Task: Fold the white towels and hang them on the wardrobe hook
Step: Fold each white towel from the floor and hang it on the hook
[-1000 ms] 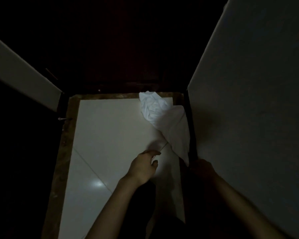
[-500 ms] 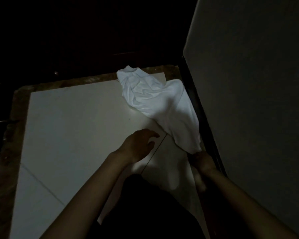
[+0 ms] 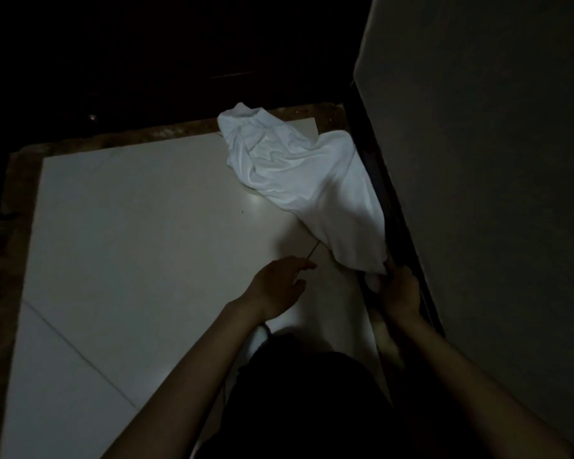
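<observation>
A crumpled white towel point(image 3: 299, 173) lies on the pale tiled floor point(image 3: 140, 233), stretched along the foot of the wall on the right. My right hand point(image 3: 400, 289) grips the towel's near end beside the dark skirting. My left hand point(image 3: 279, 286) hovers just left of that end with its fingers relaxed, holding nothing. No wardrobe hook is in view.
A grey wall point(image 3: 494, 193) rises close on the right with a dark skirting strip point(image 3: 391, 226) at its base. A brown stone border point(image 3: 10, 266) frames the tiles at the left and far side. Beyond it the room is dark. My dark-clothed knee point(image 3: 312, 392) is below.
The view has dropped lower and closer to the floor. My right hand has taken hold of the towel's near end, and my left hand has moved towards it.
</observation>
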A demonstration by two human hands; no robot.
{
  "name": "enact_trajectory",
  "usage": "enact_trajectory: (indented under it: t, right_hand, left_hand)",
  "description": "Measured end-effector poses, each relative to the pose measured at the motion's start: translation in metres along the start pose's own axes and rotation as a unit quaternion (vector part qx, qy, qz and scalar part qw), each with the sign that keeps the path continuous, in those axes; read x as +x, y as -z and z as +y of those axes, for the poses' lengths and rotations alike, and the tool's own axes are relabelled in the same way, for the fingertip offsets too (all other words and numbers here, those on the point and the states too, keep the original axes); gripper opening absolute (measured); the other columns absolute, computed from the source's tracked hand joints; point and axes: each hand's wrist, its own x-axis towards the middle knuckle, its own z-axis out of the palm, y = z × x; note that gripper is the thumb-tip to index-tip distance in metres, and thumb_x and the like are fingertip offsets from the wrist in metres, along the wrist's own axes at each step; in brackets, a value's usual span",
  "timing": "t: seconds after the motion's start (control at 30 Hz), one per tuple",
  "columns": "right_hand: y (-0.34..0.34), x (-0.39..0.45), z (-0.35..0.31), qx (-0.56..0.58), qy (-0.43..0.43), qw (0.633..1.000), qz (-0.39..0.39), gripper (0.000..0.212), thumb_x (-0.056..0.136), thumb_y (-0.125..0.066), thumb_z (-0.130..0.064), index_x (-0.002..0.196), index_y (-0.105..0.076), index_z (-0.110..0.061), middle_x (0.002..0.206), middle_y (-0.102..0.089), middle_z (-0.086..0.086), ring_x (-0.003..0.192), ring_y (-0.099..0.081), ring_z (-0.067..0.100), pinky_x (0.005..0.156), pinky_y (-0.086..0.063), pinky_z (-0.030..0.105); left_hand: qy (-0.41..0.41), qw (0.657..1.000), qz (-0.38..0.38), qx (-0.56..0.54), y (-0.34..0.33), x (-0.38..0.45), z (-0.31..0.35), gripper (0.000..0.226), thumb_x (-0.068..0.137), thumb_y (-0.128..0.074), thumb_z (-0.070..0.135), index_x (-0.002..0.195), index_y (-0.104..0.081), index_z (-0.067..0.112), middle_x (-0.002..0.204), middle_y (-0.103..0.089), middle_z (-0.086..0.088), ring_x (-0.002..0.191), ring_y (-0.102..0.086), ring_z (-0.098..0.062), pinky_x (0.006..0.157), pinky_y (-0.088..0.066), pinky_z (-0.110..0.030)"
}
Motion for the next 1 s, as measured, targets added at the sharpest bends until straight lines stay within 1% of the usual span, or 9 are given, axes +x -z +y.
enact_trajectory:
  t: [0.3,0.37,0.43,0.53,0.6,0.67,0.73,0.83,1.0]
  right_hand:
    - [0.197,-0.097,-0.148,0.126,0.261,0.956,0.036,0.034,0.078,-0.06,0.018,0.111,-0.063,0.008,0.109,-0.064,0.026,0.098,-0.06,0.029,0.085,-0.038,0.016]
    - [0.251,-0.123,-0.179,0.112,0.334,0.936,0.024,0.039,0.067,-0.069,0.019,0.103,-0.068,0.005,0.096,-0.067,0.023,0.085,-0.065,0.033,0.076,-0.046,0.023]
    - [0.307,-0.144,-0.206,0.088,0.385,0.918,0.027,0.041,0.065,-0.072,0.016,0.104,-0.07,0.002,0.093,-0.067,0.023,0.082,-0.066,0.038,0.072,-0.054,0.039]
    - [0.384,-0.181,-0.25,0.164,0.354,0.92,0.031,0.029,0.081,-0.062,0.008,0.106,-0.07,-0.004,0.095,-0.068,0.009,0.087,-0.065,0.029,0.078,-0.052,0.04]
    - [0.433,-0.214,-0.282,0.32,0.278,0.906,-0.008,0.022,0.092,-0.055,-0.003,0.106,-0.067,-0.013,0.089,-0.066,-0.015,0.083,-0.065,0.0,0.085,-0.05,0.024]
    - [0.48,-0.249,-0.309,0.34,0.283,0.897,0.008,0.026,0.094,-0.056,-0.015,0.118,-0.057,-0.025,0.095,-0.062,-0.024,0.089,-0.059,-0.013,0.078,-0.046,0.005]
    - [0.517,-0.282,-0.324,0.318,0.288,0.903,-0.024,0.031,0.088,-0.065,-0.021,0.117,-0.055,-0.028,0.102,-0.064,-0.017,0.094,-0.062,-0.002,0.071,-0.045,0.005]
    - [0.561,-0.334,-0.338,0.255,0.278,0.917,-0.129,0.036,0.079,-0.074,-0.013,0.112,-0.06,-0.02,0.1,-0.064,0.0,0.088,-0.061,0.011,0.066,-0.045,0.006]
    - [0.602,-0.417,-0.358,0.156,0.35,0.887,-0.256,0.016,0.079,-0.074,-0.017,0.087,-0.063,-0.024,0.084,-0.065,-0.009,0.078,-0.062,0.001,0.063,-0.045,0.01]
  left_hand:
    - [-0.047,0.998,0.047,0.003,0.115,-0.05,0.145,0.06,0.087,-0.063,0.024,0.14,-0.038,0.008,0.142,-0.043,-0.01,0.128,-0.04,-0.023,0.098,-0.028,-0.022]
    - [-0.031,0.994,0.099,-0.028,0.151,-0.069,0.178,0.041,0.086,-0.064,0.029,0.12,-0.053,0.011,0.12,-0.057,-0.007,0.109,-0.054,-0.021,0.084,-0.041,-0.027]
    - [-0.022,0.987,0.142,-0.074,0.191,-0.09,0.212,0.013,0.086,-0.063,0.033,0.09,-0.054,0.024,0.085,-0.059,0.009,0.08,-0.057,0.0,0.062,-0.041,-0.019]
    - [-0.035,0.976,0.159,-0.146,0.255,-0.135,0.266,0.014,0.089,-0.061,0.03,0.083,-0.049,0.03,0.074,-0.053,0.025,0.075,-0.054,0.018,0.061,-0.038,-0.004]
    - [-0.058,0.962,0.171,-0.207,0.299,-0.169,0.308,0.014,0.09,-0.059,0.028,0.09,-0.057,0.041,0.083,-0.061,0.031,0.083,-0.056,0.019,0.069,-0.039,0.0]
    - [-0.029,0.909,0.339,-0.24,0.336,-0.196,0.352,0.034,0.092,-0.056,0.019,0.096,-0.061,0.052,0.092,-0.062,0.037,0.085,-0.053,0.023,0.075,-0.036,0.005]
    - [0.077,0.802,0.557,-0.204,0.375,-0.231,0.383,0.036,0.096,-0.051,0.018,0.116,-0.056,0.048,0.109,-0.061,0.027,0.102,-0.054,0.012,0.091,-0.036,-0.001]
    - [0.065,0.892,0.355,-0.272,0.406,-0.297,0.423,0.016,0.089,-0.062,0.026,0.102,-0.069,0.018,0.088,-0.065,0.01,0.09,-0.065,-0.006,0.077,-0.043,-0.012]
    - [0.046,0.867,0.402,-0.29,0.444,-0.402,0.473,0.023,0.087,-0.064,0.022,0.095,-0.069,0.001,0.075,-0.06,0.004,0.067,-0.054,-0.002,0.057,-0.037,0.002]
